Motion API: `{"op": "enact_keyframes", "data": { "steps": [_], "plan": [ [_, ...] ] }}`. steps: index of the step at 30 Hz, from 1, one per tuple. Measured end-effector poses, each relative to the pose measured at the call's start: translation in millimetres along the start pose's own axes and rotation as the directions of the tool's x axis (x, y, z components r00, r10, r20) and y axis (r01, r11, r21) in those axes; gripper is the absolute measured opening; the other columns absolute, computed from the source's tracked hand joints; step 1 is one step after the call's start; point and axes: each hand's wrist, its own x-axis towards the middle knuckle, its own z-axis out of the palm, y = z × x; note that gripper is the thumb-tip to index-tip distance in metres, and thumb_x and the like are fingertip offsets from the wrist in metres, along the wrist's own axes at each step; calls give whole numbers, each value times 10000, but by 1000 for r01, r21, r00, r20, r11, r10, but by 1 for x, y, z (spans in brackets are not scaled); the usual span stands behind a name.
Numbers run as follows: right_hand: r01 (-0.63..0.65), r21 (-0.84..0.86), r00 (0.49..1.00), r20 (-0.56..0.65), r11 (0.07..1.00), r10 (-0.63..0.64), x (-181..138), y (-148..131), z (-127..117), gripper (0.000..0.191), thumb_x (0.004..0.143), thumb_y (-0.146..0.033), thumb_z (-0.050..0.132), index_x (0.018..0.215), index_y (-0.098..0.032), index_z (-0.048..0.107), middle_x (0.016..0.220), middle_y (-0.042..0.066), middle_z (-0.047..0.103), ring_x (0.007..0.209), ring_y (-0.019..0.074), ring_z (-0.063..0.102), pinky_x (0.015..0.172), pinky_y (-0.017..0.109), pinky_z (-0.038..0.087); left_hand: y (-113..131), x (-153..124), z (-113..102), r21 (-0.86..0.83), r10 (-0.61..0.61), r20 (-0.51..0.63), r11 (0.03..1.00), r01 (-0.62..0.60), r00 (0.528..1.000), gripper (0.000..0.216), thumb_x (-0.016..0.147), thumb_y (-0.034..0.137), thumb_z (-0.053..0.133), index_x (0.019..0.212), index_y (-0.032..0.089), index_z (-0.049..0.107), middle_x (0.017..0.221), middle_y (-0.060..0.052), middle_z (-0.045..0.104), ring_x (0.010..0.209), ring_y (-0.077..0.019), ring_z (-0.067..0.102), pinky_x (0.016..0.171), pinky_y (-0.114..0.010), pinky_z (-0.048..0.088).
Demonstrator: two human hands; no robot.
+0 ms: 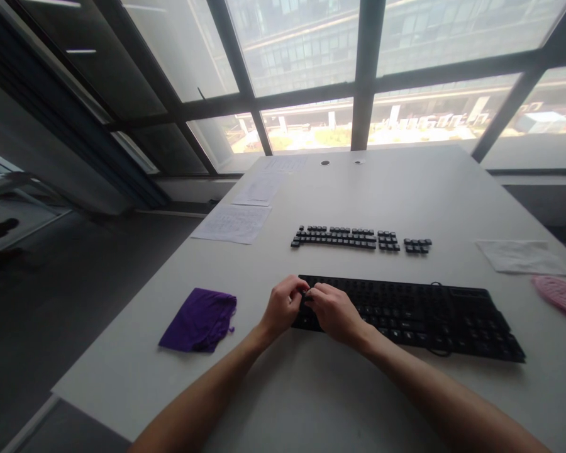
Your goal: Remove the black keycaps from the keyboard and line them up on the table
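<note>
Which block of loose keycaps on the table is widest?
The leftmost keycap block, with its long rows; the middle block and rightmost block are much narrower.

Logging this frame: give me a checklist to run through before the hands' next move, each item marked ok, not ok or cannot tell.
1. Both hands in view: ok; left hand and right hand meet at the left end of the keyboard.
2. What the fingertips grip is visible: not ok; the fingers hide it.
3. Loose keycaps apart from the keyboard: ok; they stand in grouped rows beyond it.
4. Keyboard lies flat: cannot tell; a dark cable loop shows at its near edge.
5. Purple pouch off the keyboard: ok; it lies to the left.
</note>
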Motion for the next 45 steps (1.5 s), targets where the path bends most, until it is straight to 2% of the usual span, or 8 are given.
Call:
{"op": "enact_keyframes", "data": {
  "steps": [6, 10, 17, 20, 25, 33, 39, 45],
  "plan": [
    [-36, 151, 999, -32, 988, 41, -1, 0, -1, 176, 949, -140, 491, 819, -200, 595, 793, 30, 599, 706, 161, 553, 666, 258, 412, 10, -7, -7, -76, 90, 221, 994, -74, 971, 198, 804, 95, 522, 887, 217, 655, 919, -55, 635, 877, -197, 603, 813, -320, 505],
    [-94, 270, 993, -48, 958, 111, 2, 0, -5, 169, 934, -142, 530, 796, -199, 609, 787, 26, 634, 722, 169, 588, 680, 261, 426, 10, -5, -11, -73, 96, 268, 994, -79, 959, 109, 813, 193, 654, 917, 220, 673, 987, -71, 633, 940, -220, 599, 874, -347, 504],
    [-86, 317, 991, -71, 944, 114, 3, 3, -5, 149, 911, -131, 563, 798, -188, 641, 803, 32, 664, 733, 169, 604, 694, 265, 431, 7, -9, 0, -60, 14, 218, 998, -1, 976, 23, 822, 190, 679, 831, 199, 660, 939, -50, 610, 921, -205, 589, 858, -333, 494],
    [-65, 340, 990, -93, 938, 102, 3, 4, -4, 156, 915, -142, 554, 801, -186, 649, 798, 35, 666, 723, 169, 606, 690, 266, 436, 8, -9, 2, -40, 22, 204, 999, -14, 979, 34, 824, 165, 666, 847, 190, 661, 945, -49, 608, 932, -205, 581, 860, -330, 486],
    [-115, 374, 965, -176, 920, 193, 4, 4, -6, 173, 919, -183, 557, 761, -184, 627, 714, 18, 636, 675, 168, 585, 654, 266, 429, 9, -9, 3, -75, 42, 185, 997, -28, 982, 52, 879, 182, 627, 919, 192, 659, 948, -41, 605, 894, -182, 586, 828, -305, 484],
    [-105, 388, 947, -241, 916, 210, 5, 2, -7, 159, 937, -227, 553, 797, -188, 620, 788, 35, 664, 746, 181, 609, 715, 277, 438, 6, -11, 0, -85, 93, 83, 993, -86, 992, 139, 889, 196, 649, 1025, 218, 627, 937, -23, 637, 876, -171, 607, 817, -301, 495],
    [-244, 374, 933, -160, 895, 322, 6, -3, -10, 159, 976, -259, 472, 870, -206, 577, 753, 14, 657, 663, 167, 588, 640, 260, 394, -2, -12, 6, -90, 214, -24, 972, -215, 977, 164, 885, 237, 681, 1008, 215, 575, 960, -26, 641, 919, -176, 621, 850, -309, 507],
    [-255, 376, 938, -127, 891, 323, 6, 1, -8, 175, 969, -273, 460, 821, -211, 530, 680, -18, 586, 594, 139, 506, 597, 246, 358, -3, -11, 10, -79, 284, 33, 956, -281, 958, 139, 918, 213, 628, 1056, 215, 613, 1003, -58, 640, 964, -193, 617, 867, -329, 516]
  ]
}}
